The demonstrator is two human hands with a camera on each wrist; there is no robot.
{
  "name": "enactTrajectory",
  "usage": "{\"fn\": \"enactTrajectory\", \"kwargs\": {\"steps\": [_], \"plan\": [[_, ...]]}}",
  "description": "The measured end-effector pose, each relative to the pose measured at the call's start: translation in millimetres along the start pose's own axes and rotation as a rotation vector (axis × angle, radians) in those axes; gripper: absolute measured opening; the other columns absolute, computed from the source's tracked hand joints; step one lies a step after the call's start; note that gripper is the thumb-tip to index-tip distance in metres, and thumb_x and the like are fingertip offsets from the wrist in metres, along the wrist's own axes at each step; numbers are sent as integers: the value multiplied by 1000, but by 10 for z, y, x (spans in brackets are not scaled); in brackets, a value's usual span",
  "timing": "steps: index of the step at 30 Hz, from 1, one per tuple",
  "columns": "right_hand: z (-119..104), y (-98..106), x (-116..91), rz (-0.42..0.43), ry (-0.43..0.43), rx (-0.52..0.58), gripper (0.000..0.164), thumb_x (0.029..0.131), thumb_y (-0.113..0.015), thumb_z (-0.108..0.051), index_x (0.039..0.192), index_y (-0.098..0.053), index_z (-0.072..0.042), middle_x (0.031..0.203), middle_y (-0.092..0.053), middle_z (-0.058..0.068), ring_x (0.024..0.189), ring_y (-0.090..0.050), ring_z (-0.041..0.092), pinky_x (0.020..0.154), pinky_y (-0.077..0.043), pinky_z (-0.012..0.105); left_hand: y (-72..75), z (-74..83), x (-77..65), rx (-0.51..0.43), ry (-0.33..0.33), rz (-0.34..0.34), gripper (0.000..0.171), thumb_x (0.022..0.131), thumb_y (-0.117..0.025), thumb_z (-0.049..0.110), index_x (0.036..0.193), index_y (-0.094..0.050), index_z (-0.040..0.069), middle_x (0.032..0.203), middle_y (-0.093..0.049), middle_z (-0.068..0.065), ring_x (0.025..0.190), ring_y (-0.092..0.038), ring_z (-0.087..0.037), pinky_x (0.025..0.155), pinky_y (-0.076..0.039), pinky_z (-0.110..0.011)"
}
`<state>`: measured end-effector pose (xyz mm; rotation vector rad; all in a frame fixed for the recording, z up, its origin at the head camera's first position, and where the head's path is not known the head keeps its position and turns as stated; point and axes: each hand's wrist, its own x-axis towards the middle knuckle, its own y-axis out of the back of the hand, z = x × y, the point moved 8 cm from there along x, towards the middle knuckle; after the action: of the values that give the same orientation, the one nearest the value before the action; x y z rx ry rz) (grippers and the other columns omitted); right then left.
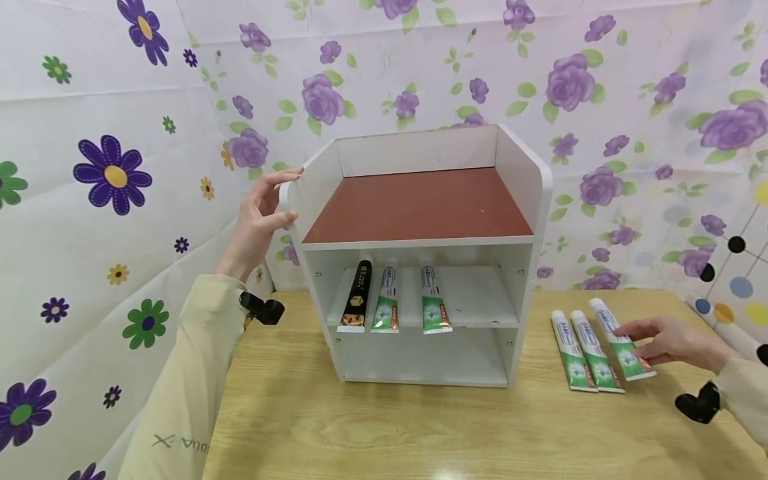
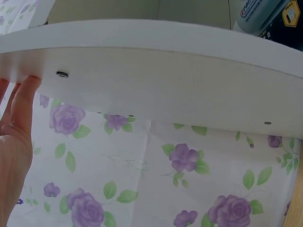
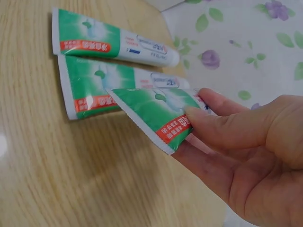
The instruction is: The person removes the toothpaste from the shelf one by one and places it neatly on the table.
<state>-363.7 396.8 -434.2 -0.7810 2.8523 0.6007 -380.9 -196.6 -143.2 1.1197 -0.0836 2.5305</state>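
My right hand (image 1: 678,343) pinches a green-and-white toothpaste tube (image 3: 156,116) between thumb and fingers, its crimped end tilted off the table in the right wrist view. Two matching tubes, one at the left (image 1: 574,350) and one in the middle (image 1: 597,351), lie beside it on the table. At the left, my left hand (image 1: 261,217) grips the side panel of a small white shelf unit (image 1: 423,241), thumb at the front edge. On its middle shelf lie a black toothpaste tube (image 1: 357,297) and two green-and-white tubes (image 1: 386,297), (image 1: 435,298), crimped ends forward.
The shelf unit has a reddish-brown top board (image 1: 423,203) with raised white sides, and a lower compartment (image 1: 420,360). It stands on a light wooden table (image 1: 420,433). A flowered cloth (image 1: 408,67) hangs close behind, and another (image 1: 90,233) at the left.
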Motion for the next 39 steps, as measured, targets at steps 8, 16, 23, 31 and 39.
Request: {"fn": "enactTrajectory", "kwargs": {"steps": [8,16,23,31,39], "plan": [[129,-30,13,-16,-16,47,47,84,-56,4,122,-34,21,112,-52,23,84,-59,32,69,-48,44,-9,5,5,3,-1,-8,51,74,-47,-18,119,-54,5,135,-37,-14,125,-29,-27,68,-41,-25],[224,-5,32,29,-71,37,49,81,-58,5,121,-35,21,110,-53,22,82,-59,30,68,-49,42,8,-23,-13,-18,16,8,51,73,-48,-16,118,-55,6,135,-38,-13,120,-34,-30,74,-44,-28],[329,32,39,58,-108,21,48,82,-58,6,121,-36,21,108,-54,21,80,-59,30,66,-49,41,-3,-9,21,-7,11,9,51,73,-47,-18,118,-54,5,135,-37,-13,121,-33,-30,76,-42,-28],[332,25,53,82,-102,9,45,80,-56,8,119,-37,21,105,-55,19,77,-59,30,64,-49,41,0,8,3,14,8,11,50,74,-48,-17,119,-54,5,135,-37,-13,123,-32,-29,74,-42,-27],[370,39,72,79,-81,-28,45,81,-59,6,118,-39,20,108,-52,21,76,-58,30,63,-49,40,11,0,-1,19,21,15,50,74,-48,-16,118,-54,7,135,-38,-12,120,-34,-30,75,-43,-29]]}}
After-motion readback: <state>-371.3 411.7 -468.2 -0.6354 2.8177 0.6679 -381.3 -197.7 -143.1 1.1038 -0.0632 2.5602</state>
